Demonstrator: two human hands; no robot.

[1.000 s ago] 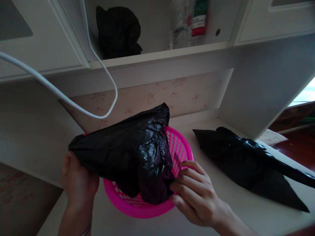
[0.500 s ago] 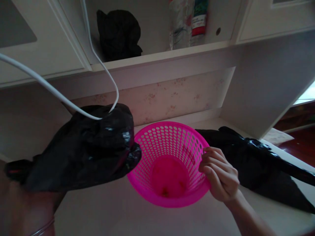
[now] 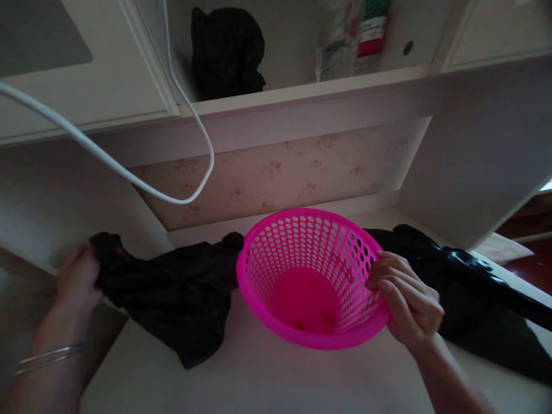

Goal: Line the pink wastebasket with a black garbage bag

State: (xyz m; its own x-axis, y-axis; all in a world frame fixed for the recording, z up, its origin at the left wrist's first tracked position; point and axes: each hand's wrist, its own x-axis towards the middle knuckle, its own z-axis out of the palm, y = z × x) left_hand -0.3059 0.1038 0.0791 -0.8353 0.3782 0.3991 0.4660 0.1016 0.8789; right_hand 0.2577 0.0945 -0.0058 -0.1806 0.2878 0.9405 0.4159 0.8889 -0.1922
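on desk: right hand (image 3: 407,302) grips pink basket (image 3: 310,276); left hand (image 3: 77,279) clutches black bag (image 3: 172,293).

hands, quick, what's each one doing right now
Left hand: closed on the end of the black plastic bag lying on the counter.
Right hand: fingers gripping the pink basket by its rim.
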